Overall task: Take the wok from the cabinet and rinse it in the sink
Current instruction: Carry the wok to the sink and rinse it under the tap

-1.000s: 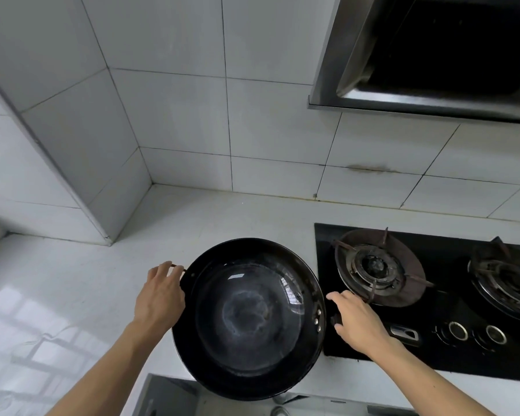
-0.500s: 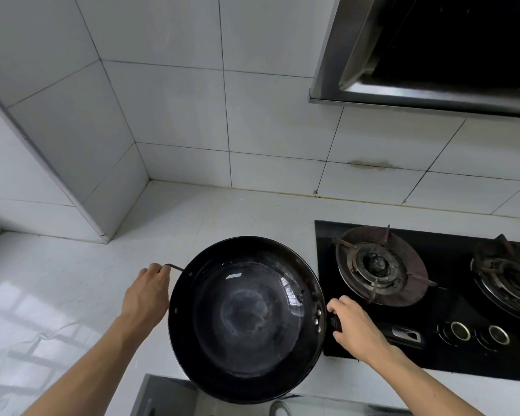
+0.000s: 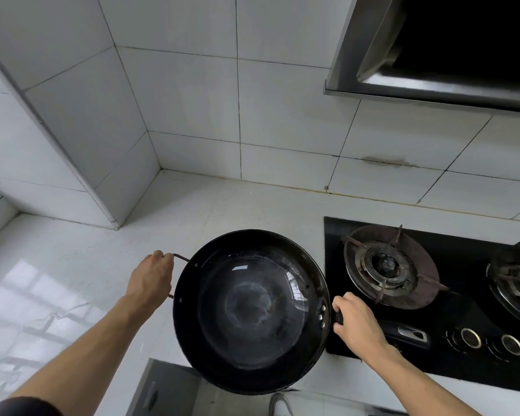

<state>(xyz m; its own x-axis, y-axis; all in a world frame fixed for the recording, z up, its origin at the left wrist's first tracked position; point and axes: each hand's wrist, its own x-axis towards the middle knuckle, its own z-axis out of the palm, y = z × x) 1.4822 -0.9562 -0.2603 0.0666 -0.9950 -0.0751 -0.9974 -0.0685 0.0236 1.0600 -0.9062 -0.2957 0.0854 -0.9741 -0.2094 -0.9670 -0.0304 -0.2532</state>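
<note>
The left hand (image 3: 150, 280) is curled round the thin wire loop handle (image 3: 180, 258) on one side of the round black metal wok (image 3: 252, 310), while the right hand (image 3: 357, 319) wraps the stubby dark handle (image 3: 338, 317) on the opposite side, just beside three pale rivets. Between them the wok hangs level over the front edge of the white speckled countertop (image 3: 102, 265), its near rim overlapping the corner of the grey steel sink (image 3: 168, 385) at the bottom of the view. It sits just left of the black glass gas hob (image 3: 463, 370) with its rusty burner rings.

The bowl is wide, deep and smooth, glossy with reflections and dulled to a grey patch at the centre. It looks stiff and probably heavy for its thin wall, so a two-handed hold at both handles suits it. The wire loop is narrow and may bite into the fingers. Once wet, the slick inside would likely be slippery, so the handles are the safer grip.
</note>
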